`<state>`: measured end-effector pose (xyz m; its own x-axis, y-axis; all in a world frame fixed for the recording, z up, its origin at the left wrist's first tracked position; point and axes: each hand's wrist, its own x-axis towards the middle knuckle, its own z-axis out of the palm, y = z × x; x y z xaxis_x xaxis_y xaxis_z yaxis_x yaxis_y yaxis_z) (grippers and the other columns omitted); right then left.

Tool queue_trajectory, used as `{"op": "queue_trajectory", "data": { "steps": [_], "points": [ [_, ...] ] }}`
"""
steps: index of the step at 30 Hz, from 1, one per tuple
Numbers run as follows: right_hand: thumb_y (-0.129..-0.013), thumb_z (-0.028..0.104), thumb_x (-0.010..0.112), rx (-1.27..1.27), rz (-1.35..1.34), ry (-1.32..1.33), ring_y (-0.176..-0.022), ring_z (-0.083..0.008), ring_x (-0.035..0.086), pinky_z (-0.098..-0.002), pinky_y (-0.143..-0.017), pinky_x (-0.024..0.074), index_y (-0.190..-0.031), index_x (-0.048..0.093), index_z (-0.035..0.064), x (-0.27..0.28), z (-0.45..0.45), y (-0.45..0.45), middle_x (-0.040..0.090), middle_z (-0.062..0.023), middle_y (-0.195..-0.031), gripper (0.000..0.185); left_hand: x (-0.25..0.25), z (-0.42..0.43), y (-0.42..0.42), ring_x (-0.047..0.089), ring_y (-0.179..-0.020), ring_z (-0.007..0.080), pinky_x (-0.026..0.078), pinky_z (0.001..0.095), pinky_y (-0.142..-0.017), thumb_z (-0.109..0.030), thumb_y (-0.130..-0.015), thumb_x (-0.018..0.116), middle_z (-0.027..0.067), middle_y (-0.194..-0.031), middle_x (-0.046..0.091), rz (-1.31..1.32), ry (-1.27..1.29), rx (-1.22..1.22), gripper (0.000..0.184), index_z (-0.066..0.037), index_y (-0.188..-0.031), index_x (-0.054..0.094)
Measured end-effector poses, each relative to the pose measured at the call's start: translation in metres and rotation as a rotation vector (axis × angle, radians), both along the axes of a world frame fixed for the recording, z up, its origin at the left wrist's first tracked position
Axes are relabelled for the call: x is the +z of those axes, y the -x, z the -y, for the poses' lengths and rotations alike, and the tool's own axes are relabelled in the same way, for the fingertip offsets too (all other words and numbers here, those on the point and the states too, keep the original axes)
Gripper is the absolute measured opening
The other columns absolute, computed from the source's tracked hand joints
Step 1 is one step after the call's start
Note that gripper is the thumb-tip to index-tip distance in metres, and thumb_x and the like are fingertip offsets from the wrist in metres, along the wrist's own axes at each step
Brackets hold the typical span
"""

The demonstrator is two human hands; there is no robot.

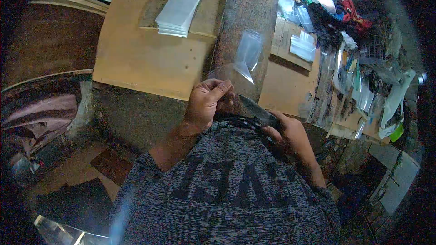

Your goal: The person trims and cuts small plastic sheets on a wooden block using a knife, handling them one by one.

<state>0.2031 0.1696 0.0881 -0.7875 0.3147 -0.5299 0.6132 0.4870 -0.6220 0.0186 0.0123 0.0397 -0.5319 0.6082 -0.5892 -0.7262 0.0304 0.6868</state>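
Observation:
Close to my body, my right hand [290, 134] grips a knife [252, 107] whose dark blade points up and to the left. My left hand [207, 100] is closed in a pinch, thumb against fingers, on a piece of clear plastic film [221, 72] that is faint and hard to outline. Between the hands, the knife tip comes near my left fingers; whether it touches the film I cannot tell. Just beyond them, a few clear plastic sheets [249, 50] lie on a dark wooden board [250, 7], one corner folded up.
A neat stack of whitish plastic sheets [180, 11] lies on the tan tabletop [150, 54] at the left. Another small stack of clear sheets [303, 46] rests on a wooden block [284, 45] at the right. Plastic scraps and bags [363, 90] clutter the far right side.

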Motion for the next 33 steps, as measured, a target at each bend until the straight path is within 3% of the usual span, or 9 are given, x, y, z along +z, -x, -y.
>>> {"op": "queue_trajectory", "data": {
  "steps": [4,9,14,20,23,25,26,29,33],
  "points": [
    [-0.082,0.035,0.062,0.032,0.01,-0.046,-0.087,-0.0396,0.061,-0.0439,-0.075,0.0493,-0.117,0.053,0.0061,-0.009,-0.002,-0.001,0.064,-0.0217,-0.094,0.046,-0.003,0.002,0.0,0.061,-0.064,0.0109,0.054,0.0253,-0.056,-0.018,-0.088,0.062,0.0042,-0.077,0.064,-0.008,-0.016,-0.008,0.014,-0.004,-0.085,0.061],
    [-0.083,0.031,0.062,-0.008,-0.019,-0.051,-0.089,-0.0394,0.061,-0.0427,-0.076,0.0486,-0.113,0.055,0.0039,-0.008,-0.001,0.006,0.064,-0.0226,-0.093,0.042,-0.005,0.004,-0.008,0.06,-0.066,0.0098,0.052,0.0249,-0.057,-0.017,-0.088,0.062,0.0027,-0.076,0.064,-0.001,-0.069,-0.009,0.013,-0.004,-0.087,0.063],
    [-0.084,0.029,0.062,-0.021,-0.034,-0.055,-0.087,-0.0391,0.062,-0.0415,-0.074,0.0486,-0.111,0.057,0.003,-0.019,-0.005,0.023,0.064,-0.0224,-0.092,0.038,-0.007,0.007,-0.017,0.06,-0.069,0.0092,0.049,0.0246,-0.068,-0.013,-0.087,0.063,0.0035,-0.079,0.066,-0.182,0.016,-0.344,0.011,-0.002,-0.087,0.065],
    [-0.081,0.031,0.065,0.011,-0.146,-0.003,-0.084,-0.0381,0.063,-0.0399,-0.071,0.0495,-0.112,0.056,0.0039,-0.029,-0.022,0.034,0.065,-0.0206,-0.089,0.042,-0.002,0.008,-0.025,0.063,-0.072,0.014,0.053,0.0273,-0.068,-0.005,-0.086,0.061,0.0083,-0.081,0.067,-0.008,-0.061,-0.274,0.007,0.0,-0.09,0.064],
    [-0.082,0.029,0.065,0.076,-0.132,-0.152,-0.081,-0.033,0.065,-0.0382,-0.071,0.0495,-0.115,0.055,0.0039,-0.034,-0.042,0.03,0.066,-0.0176,-0.091,0.042,-0.003,0.015,-0.019,0.064,-0.072,0.0147,0.053,0.0273,-0.067,-0.006,-0.086,0.062,0.0095,-0.081,0.067,0.025,-0.04,-0.274,0.009,0.001,-0.09,0.064],
    [-0.086,0.031,0.062,-0.224,-0.229,-0.179,-0.067,-0.0211,0.062,-0.0322,-0.063,0.0492,-0.116,0.055,0.0037,-0.035,-0.055,0.03,0.067,-0.0132,-0.091,0.042,-0.002,0.02,-0.015,0.063,-0.07,0.0128,0.052,0.026,-0.066,-0.01,-0.087,0.063,0.0084,-0.08,0.067,0.011,-0.032,-0.286,0.011,0.0,-0.091,0.065],
    [-0.086,0.031,0.062,-0.221,-0.231,-0.18,-0.067,-0.0211,0.062,-0.0322,-0.063,0.0492,-0.116,0.055,0.0037,-0.034,-0.059,0.032,0.067,-0.0132,-0.091,0.042,-0.001,0.022,-0.013,0.063,-0.07,0.0127,0.052,0.0258,-0.065,-0.01,-0.086,0.063,0.0086,-0.08,0.067,-0.007,-0.038,-0.297,0.012,0.001,-0.091,0.065],
    [-0.09,0.029,0.055,-0.57,-0.266,0.418,-0.057,-0.0045,0.048,-0.0189,-0.05,0.0397,-0.116,0.055,0.0023,-0.03,-0.056,0.036,0.063,-0.0059,-0.084,0.037,-0.011,0.023,-0.013,0.063,-0.07,0.0126,0.052,0.0256,-0.064,-0.011,-0.086,0.064,0.0086,-0.081,0.067,-0.015,-0.038,-0.306,0.013,0.001,-0.09,0.065],
    [-0.088,0.022,0.058,-0.546,-0.283,0.757,-0.058,-0.0058,0.049,-0.02,-0.05,0.0408,-0.112,0.056,0.0016,-0.034,-0.025,0.054,0.061,-0.0037,-0.081,0.032,-0.007,0.009,-0.015,0.062,-0.071,0.0119,0.051,0.0251,-0.064,-0.011,-0.087,0.063,0.0076,-0.082,0.067,-0.063,-0.007,-0.282,0.014,0.001,-0.093,0.064]
  ]
}}
